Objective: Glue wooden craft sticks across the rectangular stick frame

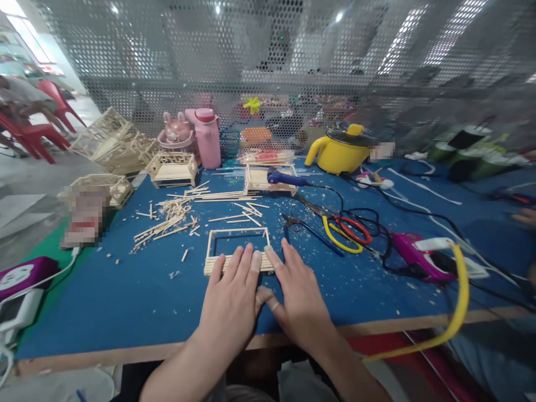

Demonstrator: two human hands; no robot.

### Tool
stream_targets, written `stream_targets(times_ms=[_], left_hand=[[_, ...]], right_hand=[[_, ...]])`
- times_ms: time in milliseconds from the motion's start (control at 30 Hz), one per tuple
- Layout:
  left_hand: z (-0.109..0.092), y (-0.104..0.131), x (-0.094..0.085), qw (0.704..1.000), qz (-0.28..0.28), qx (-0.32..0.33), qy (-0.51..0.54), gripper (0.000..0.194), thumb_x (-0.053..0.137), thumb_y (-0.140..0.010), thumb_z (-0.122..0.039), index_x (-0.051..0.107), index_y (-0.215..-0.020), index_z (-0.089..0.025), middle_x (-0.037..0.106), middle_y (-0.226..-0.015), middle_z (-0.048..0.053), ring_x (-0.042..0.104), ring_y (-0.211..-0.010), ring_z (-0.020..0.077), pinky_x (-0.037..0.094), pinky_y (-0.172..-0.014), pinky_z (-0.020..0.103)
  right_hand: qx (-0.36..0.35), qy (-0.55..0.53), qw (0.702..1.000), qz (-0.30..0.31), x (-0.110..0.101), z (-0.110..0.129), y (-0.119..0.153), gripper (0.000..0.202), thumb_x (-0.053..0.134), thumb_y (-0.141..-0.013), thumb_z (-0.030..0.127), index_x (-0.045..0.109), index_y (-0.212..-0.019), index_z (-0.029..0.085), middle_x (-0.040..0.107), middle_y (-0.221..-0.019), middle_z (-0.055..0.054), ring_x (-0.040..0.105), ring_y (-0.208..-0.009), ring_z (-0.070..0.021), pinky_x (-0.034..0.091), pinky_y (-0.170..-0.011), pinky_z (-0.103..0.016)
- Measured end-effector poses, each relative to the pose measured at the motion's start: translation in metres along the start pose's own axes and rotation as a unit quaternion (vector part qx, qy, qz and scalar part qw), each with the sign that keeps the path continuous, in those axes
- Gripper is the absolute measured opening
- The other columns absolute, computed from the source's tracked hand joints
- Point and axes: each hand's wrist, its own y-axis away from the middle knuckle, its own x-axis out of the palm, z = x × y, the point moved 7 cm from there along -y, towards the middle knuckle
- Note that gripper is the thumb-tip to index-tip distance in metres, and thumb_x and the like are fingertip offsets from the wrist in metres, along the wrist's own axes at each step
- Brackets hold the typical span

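A small rectangular frame of thin wooden sticks (238, 230) lies on the blue table top in front of me, its near part covered by several sticks side by side. My left hand (232, 293) rests flat with its fingertips on those near sticks. Beside it, my right hand (298, 290) is spread, with fingertips at the frame's right near corner. The two thumbs meet below the frame. Loose and broken sticks (171, 218) are piled behind and to the left. Behind the frame, a blue glue gun (287, 177) rests on a small wooden stick piece (255, 180).
Blue-handled pliers (314, 234) and scissors with red and yellow handles (343, 231) lie right, among black cables. A yellow pot (341, 152), pink bottle (207, 139) and small stick bench (172, 169) stand behind. A purple device (419, 257) is at right; another person's hand (525, 216) shows far right.
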Motion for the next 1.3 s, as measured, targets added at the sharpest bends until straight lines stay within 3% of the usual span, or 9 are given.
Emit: stream_targets(times_ms=[100, 233, 333, 400, 533, 700, 833, 1167, 1300], left_hand=[[-0.001, -0.002, -0.003, 1.000, -0.008, -0.011, 0.017, 0.052, 0.034, -0.096, -0.045, 0.045, -0.138, -0.016, 0.043, -0.147, 0.007, 0.042, -0.134, 0.0264, 0.032, -0.107, 0.047], [0.000, 0.015, -0.025, 0.994, -0.092, -0.006, 0.065, 0.050, 0.041, -0.095, -0.042, 0.045, -0.136, -0.013, 0.047, -0.145, 0.011, 0.039, -0.136, 0.0274, 0.027, -0.110, 0.047], [0.025, 0.042, -0.044, 0.978, -0.165, -0.056, 0.111, 0.038, 0.046, -0.094, -0.031, 0.051, -0.129, -0.019, 0.057, -0.134, 0.010, 0.043, -0.131, 0.0260, 0.021, -0.112, 0.050], [0.056, 0.059, -0.046, 0.964, -0.180, -0.156, 0.117, 0.034, 0.050, -0.092, -0.032, 0.057, -0.121, -0.017, 0.064, -0.116, 0.012, 0.053, -0.115, 0.0275, 0.031, -0.105, 0.051], [0.096, 0.063, -0.025, 0.959, -0.052, -0.267, 0.075, 0.040, 0.057, -0.087, -0.043, 0.062, -0.119, -0.019, 0.065, -0.105, 0.011, 0.057, -0.099, 0.0310, 0.040, -0.084, 0.049], [0.093, 0.042, -0.012, 0.957, 0.046, -0.273, 0.086, 0.027, 0.055, -0.090, -0.040, 0.069, -0.108, -0.025, 0.067, -0.095, 0.006, 0.057, -0.092, 0.0281, 0.035, -0.078, 0.045], [0.088, 0.038, -0.011, 0.959, 0.056, -0.259, 0.097, 0.026, 0.049, -0.093, -0.036, 0.072, -0.085, -0.028, 0.066, -0.087, 0.003, 0.056, -0.088, 0.0254, 0.031, -0.076, 0.043], [0.085, 0.038, -0.012, 0.966, 0.039, -0.238, 0.093, 0.028, 0.045, -0.095, -0.030, 0.068, -0.079, -0.024, 0.065, -0.085, 0.003, 0.055, -0.086, 0.0250, 0.029, -0.075, 0.042], [0.086, 0.039, -0.016, 0.965, 0.025, -0.246, 0.088, 0.026, 0.044, -0.095, -0.028, 0.067, -0.084, -0.024, 0.065, -0.086, 0.003, 0.055, -0.087, 0.0251, 0.030, -0.077, 0.043]], right_hand=[[-0.007, -0.004, 1.000, 0.014, 0.003, -0.003, -0.001, 0.069, 0.052, -0.086, 0.036, 0.026, -0.149, 0.025, 0.018, -0.158, -0.017, 0.023, -0.142, -0.0371, 0.035, -0.102, -0.059], [-0.047, -0.023, 0.998, -0.026, -0.002, -0.002, 0.003, 0.081, 0.052, -0.086, 0.037, 0.007, -0.153, 0.023, 0.016, -0.158, -0.019, 0.023, -0.142, -0.0369, 0.036, -0.102, -0.058], [-0.073, -0.006, 0.994, -0.080, -0.018, 0.012, 0.003, 0.081, 0.050, -0.088, 0.037, 0.004, -0.153, 0.022, 0.018, -0.158, -0.017, 0.021, -0.143, -0.0347, 0.035, -0.104, -0.057], [-0.116, 0.028, 0.989, -0.082, -0.026, 0.033, -0.003, 0.073, 0.047, -0.091, 0.031, 0.010, -0.153, 0.022, 0.021, -0.157, -0.014, 0.020, -0.144, -0.0322, 0.031, -0.107, -0.057], [-0.211, 0.082, 0.974, -0.025, -0.021, 0.081, -0.025, 0.058, 0.042, -0.093, 0.024, 0.028, -0.149, 0.018, 0.032, -0.154, -0.010, 0.028, -0.141, -0.0304, 0.025, -0.110, -0.060], [-0.215, 0.113, 0.968, 0.063, 0.005, 0.096, -0.046, 0.051, 0.043, -0.093, 0.025, 0.040, -0.143, 0.014, 0.036, -0.150, -0.011, 0.037, -0.136, -0.0315, 0.030, -0.107, -0.060], [-0.216, 0.120, 0.967, 0.065, 0.012, 0.090, -0.046, 0.050, 0.042, -0.095, 0.027, 0.042, -0.142, 0.012, 0.037, -0.150, -0.011, 0.040, -0.135, -0.0313, 0.037, -0.105, -0.056], [-0.216, 0.090, 0.970, 0.064, 0.006, 0.091, -0.042, 0.055, 0.046, -0.093, 0.027, 0.036, -0.145, 0.016, 0.036, -0.152, -0.010, 0.035, -0.138, -0.0300, 0.031, -0.109, -0.057], [-0.169, 0.036, 0.984, -0.050, -0.028, 0.067, -0.029, 0.075, 0.051, -0.090, 0.037, 0.013, -0.152, 0.020, 0.026, -0.156, -0.013, 0.019, -0.144, -0.0309, 0.020, -0.112, -0.060]])
